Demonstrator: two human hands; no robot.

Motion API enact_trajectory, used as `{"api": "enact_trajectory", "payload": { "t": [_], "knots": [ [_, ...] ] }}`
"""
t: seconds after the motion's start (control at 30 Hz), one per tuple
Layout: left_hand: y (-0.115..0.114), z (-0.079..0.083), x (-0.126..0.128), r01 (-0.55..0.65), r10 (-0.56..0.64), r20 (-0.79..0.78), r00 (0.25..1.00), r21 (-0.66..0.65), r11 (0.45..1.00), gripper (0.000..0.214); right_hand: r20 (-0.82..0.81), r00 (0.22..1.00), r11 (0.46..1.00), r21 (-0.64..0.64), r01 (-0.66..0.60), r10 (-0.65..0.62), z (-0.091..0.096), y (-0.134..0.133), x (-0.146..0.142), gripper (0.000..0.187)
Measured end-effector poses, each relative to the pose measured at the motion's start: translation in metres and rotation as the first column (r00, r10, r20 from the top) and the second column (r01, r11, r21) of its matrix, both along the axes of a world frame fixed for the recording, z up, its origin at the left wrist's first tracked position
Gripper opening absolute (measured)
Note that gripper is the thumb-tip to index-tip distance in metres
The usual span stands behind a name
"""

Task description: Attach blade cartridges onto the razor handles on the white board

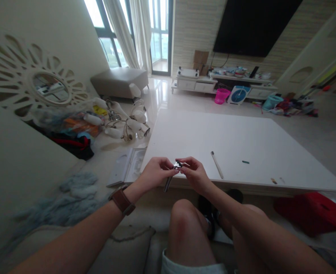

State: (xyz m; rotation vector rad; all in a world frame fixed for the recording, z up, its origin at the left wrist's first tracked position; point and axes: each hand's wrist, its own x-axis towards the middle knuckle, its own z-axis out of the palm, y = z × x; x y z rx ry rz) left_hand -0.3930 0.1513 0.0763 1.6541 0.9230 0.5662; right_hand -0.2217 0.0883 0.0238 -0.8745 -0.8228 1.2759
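Over the near edge of the white table (213,129), my two hands meet at a small shiny silver-and-black object (177,165). A dark narrow strip (168,184) hangs below it like a strap; its exact kind is too small to make out. My left hand (157,172) pinches it from the left, thumb and fingers closed. From the right, my right hand (195,173) grips it with bent fingertips. A brown band (122,201) circles my left wrist. On the tabletop, right of my hands, lies a white toothbrush (217,165) with a dark head.
Farther right on the table are a small dark green piece (245,162) and a little brown piece (274,180). An open white box (128,165) stands left of the table. A chandelier (128,121) rests on the floor; a red object (313,213) is at the right.
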Motion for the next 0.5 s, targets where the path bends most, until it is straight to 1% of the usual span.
{"api": "enact_trajectory", "payload": {
  "t": [0.13, 0.23, 0.37, 0.5],
  "knots": [
    [-0.0011, 0.0043, -0.0001, -0.006, 0.006, -0.003, 1.000, 0.031, 1.000, 0.034, -0.002, 1.000, 1.000, -0.010, 0.000, 0.000, -0.0005, 0.0008, 0.0002, 0.023],
    [-0.0011, 0.0046, 0.0001, -0.012, 0.011, 0.021, 1.000, 0.041, 0.999, 0.035, -0.010, 1.000, 1.000, -0.025, -0.009, 0.009, 0.0003, 0.0015, -0.0001, 0.025],
    [-0.0005, 0.0017, 0.0008, 0.000, -0.001, 0.056, 0.998, 0.018, 1.000, 0.034, -0.031, 0.999, 0.999, -0.040, -0.012, 0.010, 0.0026, 0.0018, -0.0013, 0.027],
    [-0.0017, 0.0044, 0.0018, -0.008, 0.007, 0.051, 0.999, 0.022, 1.000, 0.031, -0.071, 0.997, 0.998, -0.060, -0.007, 0.002, 0.0029, 0.0022, -0.0027, 0.029]
  ]
}}
